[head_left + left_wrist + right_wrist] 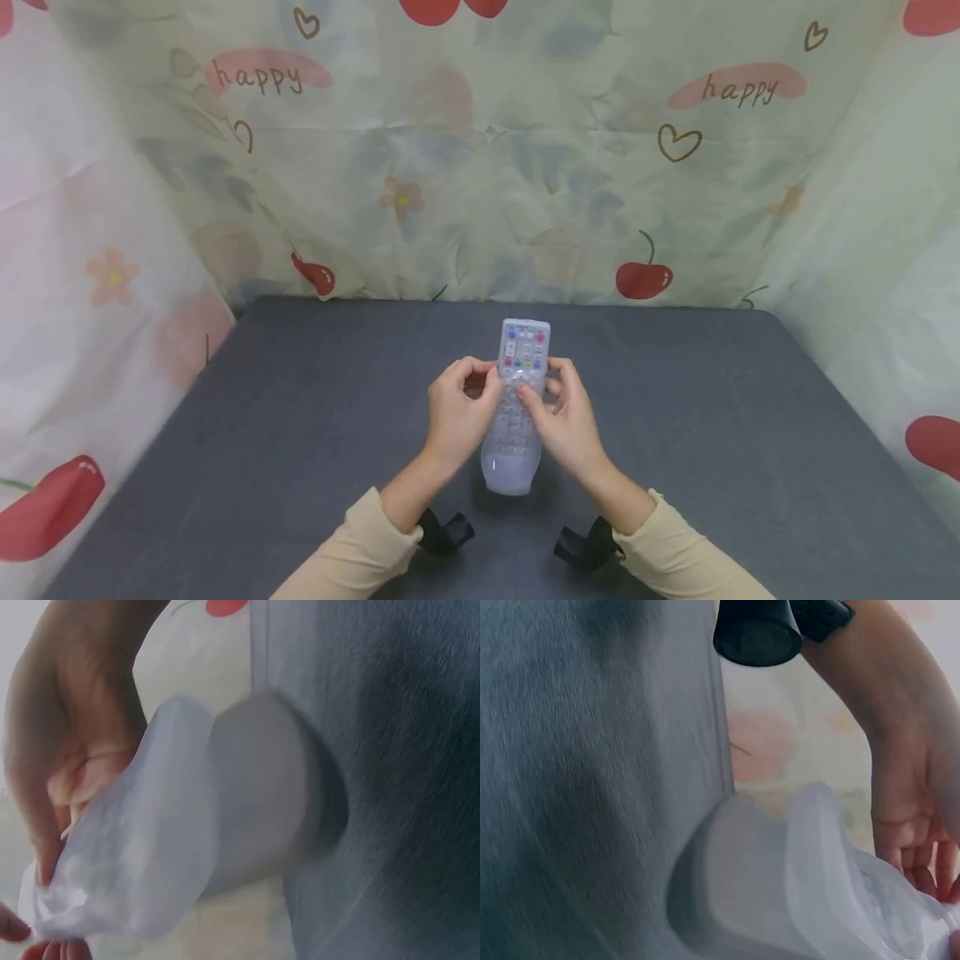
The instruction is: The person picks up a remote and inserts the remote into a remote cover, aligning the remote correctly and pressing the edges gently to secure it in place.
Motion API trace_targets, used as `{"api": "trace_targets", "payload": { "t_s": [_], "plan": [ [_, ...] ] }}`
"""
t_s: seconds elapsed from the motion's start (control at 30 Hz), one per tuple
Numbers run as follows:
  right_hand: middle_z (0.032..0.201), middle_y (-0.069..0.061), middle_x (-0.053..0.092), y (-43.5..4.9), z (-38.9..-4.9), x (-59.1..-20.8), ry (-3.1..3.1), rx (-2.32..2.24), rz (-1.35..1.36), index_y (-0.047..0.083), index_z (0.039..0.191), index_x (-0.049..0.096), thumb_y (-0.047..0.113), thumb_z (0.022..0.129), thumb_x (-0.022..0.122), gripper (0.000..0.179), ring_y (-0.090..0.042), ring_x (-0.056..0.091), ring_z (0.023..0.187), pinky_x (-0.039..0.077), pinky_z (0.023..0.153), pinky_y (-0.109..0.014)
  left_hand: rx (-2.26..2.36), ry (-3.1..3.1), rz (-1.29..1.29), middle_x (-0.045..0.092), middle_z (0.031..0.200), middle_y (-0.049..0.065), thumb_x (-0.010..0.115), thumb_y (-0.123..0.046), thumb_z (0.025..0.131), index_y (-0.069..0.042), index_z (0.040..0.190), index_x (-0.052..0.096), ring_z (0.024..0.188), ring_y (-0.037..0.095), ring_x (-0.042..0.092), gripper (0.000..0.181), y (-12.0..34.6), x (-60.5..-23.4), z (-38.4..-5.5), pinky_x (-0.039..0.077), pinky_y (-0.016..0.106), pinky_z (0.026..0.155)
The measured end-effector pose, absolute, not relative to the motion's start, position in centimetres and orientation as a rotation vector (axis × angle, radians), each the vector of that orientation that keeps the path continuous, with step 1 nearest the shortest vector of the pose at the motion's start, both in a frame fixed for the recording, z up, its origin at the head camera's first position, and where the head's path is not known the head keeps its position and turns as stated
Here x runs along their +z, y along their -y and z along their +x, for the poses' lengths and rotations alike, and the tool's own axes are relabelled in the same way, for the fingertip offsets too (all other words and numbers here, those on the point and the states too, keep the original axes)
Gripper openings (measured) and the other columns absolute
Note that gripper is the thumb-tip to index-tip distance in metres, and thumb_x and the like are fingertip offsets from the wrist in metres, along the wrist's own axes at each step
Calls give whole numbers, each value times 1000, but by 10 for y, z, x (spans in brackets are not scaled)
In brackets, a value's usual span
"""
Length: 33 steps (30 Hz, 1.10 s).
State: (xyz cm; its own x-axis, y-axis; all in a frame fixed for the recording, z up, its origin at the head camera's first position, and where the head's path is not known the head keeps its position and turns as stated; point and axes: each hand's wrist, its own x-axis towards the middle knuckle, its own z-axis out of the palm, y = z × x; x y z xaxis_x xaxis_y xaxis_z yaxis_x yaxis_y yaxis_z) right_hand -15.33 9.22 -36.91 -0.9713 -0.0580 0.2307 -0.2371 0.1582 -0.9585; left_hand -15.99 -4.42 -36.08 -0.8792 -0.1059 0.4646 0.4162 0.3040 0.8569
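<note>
A pale remote control (528, 337) with coloured buttons is held upright above the table, in a translucent soft cover (510, 462). At its left edge my left hand (459, 408) pinches the cover between thumb and fingers. My right hand (572, 421) grips the right side, thumb on the front over the buttons and fingers along the edge. In the left wrist view the cover (172, 825) stands away from the grey lower end of the remote control (262, 784). The right wrist view shows the same loose cover end (817, 877) beside the grey body (742, 877).
A dark grey table (300, 433) lies beneath the hands. Printed cloth (487, 167) with cherries and hearts hangs behind and at both sides. Black wrist cameras (450, 533) are strapped to both forearms, below the cream sleeves' edges.
</note>
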Motion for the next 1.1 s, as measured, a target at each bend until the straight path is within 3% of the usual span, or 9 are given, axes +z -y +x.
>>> {"api": "trace_targets", "payload": {
  "t_s": [0.23,0.47,0.73,0.97,1.1],
  "plan": [
    [108,-30,63,-98,-154,-364,2375,1921,365,1,120,41,5,91,58,34,-32,70,77,56,66,-33,-1720,2357,-245,67,83,14,64,-27,88,0,108,66,71,15,61,34,52,-351,-167,50,23,62],
    [111,-29,63,-100,-154,-366,2430,1861,452,1,122,41,8,91,58,36,-33,70,82,57,67,-33,-1795,2422,-251,58,82,10,66,-22,87,2,94,69,74,13,53,25,56,-353,-172,45,24,64],
    [107,-25,66,-102,-157,-370,2546,1731,556,1,126,34,14,94,55,40,-29,66,92,55,71,-31,-2000,2314,-153,57,88,9,64,-18,88,2,97,68,81,13,49,22,55,-351,-171,42,24,67],
    [106,-21,67,-109,-159,-368,2607,1625,608,1,122,42,16,93,57,35,-27,64,94,54,73,-29,-2086,2291,-249,65,98,19,58,-19,93,3,106,62,82,14,65,26,53,-357,-171,51,26,69],
    [107,-22,65,-117,-162,-359,2565,1612,572,-2,123,49,14,96,51,31,-28,65,92,55,78,-33,-2064,2286,-297,66,99,20,58,-18,93,3,108,62,82,18,67,27,54,-358,-171,54,29,69]
  ]
}}
